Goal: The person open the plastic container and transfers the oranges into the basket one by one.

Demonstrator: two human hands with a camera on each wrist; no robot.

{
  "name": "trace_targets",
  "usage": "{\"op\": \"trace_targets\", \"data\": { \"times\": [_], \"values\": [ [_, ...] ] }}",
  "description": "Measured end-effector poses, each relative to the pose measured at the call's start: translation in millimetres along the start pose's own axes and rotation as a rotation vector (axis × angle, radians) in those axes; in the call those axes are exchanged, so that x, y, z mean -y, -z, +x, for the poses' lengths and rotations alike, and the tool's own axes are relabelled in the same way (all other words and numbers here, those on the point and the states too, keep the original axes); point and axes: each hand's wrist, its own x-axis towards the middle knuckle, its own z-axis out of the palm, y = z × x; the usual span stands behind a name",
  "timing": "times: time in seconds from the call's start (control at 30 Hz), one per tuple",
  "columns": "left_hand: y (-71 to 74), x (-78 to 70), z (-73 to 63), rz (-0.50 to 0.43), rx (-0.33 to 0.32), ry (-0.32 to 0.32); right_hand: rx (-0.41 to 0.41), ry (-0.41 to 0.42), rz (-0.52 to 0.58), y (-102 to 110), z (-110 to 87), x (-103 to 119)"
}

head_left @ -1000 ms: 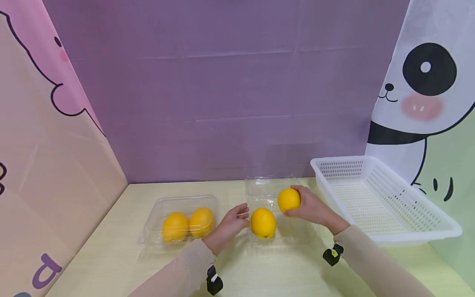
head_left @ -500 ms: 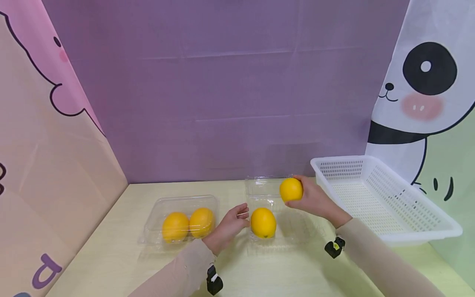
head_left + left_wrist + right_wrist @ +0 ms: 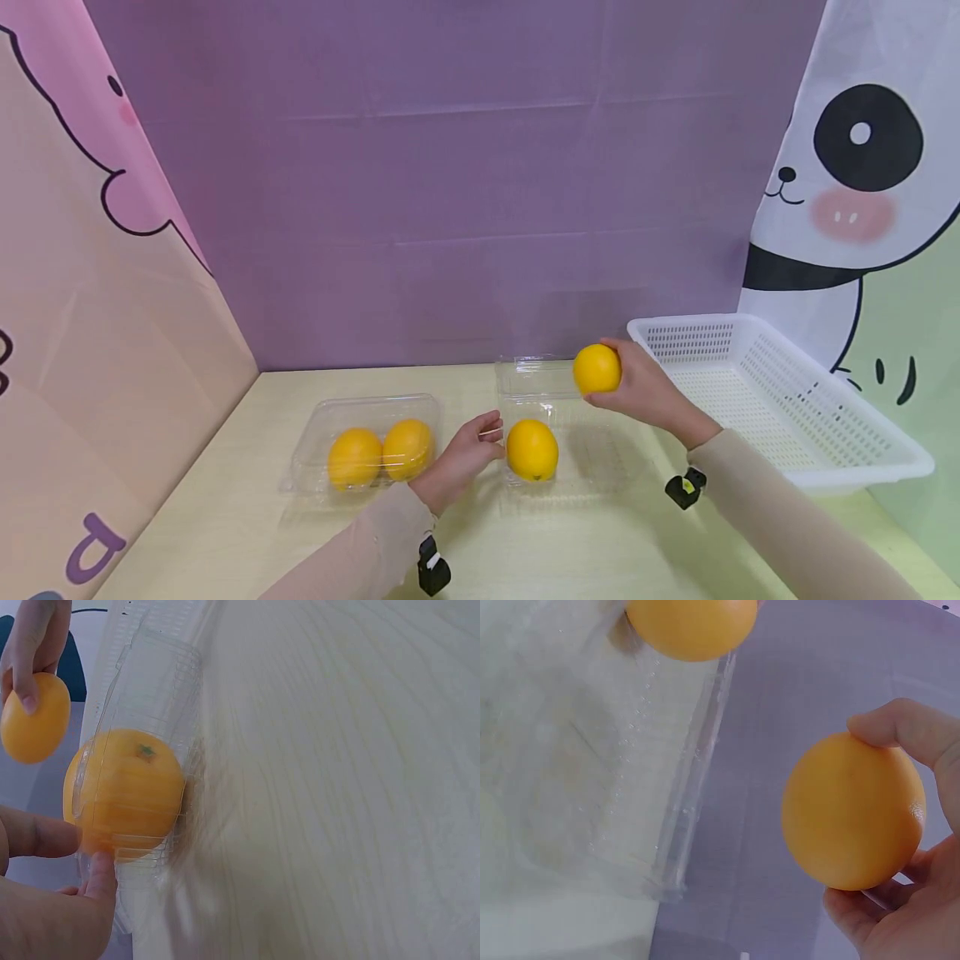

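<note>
My right hand [image 3: 645,392] grips an orange [image 3: 597,368] between thumb and fingers, raised over the lid side of an opened clear plastic clamshell box [image 3: 600,475]. In the right wrist view this orange [image 3: 853,814] is well apart from the box. Another orange [image 3: 532,450] sits in the left half of that box; the left wrist view shows its green stem spot through the wall. My left hand [image 3: 461,458] pinches the box's left edge, thumb [image 3: 101,881] and forefinger right beside the fruit.
A second clear clamshell box [image 3: 330,412], closed, stands at left with two oranges [image 3: 354,458] inside. A white perforated plastic basket [image 3: 847,482] stands at right. Behind the table [image 3: 525,542] rises a purple cloth backdrop [image 3: 450,208].
My right hand has lifted its orange up and slightly right, away from the box's right half. The left hand and the other oranges have stayed put.
</note>
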Motion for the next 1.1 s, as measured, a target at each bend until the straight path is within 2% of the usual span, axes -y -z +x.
{"op": "trace_targets", "data": {
  "times": [0.17, 1.1],
  "values": [
    [-0.3, -0.7, -0.2, 0.007, -0.004, 0.007, -0.014, 0.004, -0.039, 8.6, 1.7, 1.0],
    [-0.4, 0.6, 0.3, 0.005, -0.008, 0.008, -0.020, -0.039, -0.089, 51.6, 8.1, -8.5]
  ]
}}
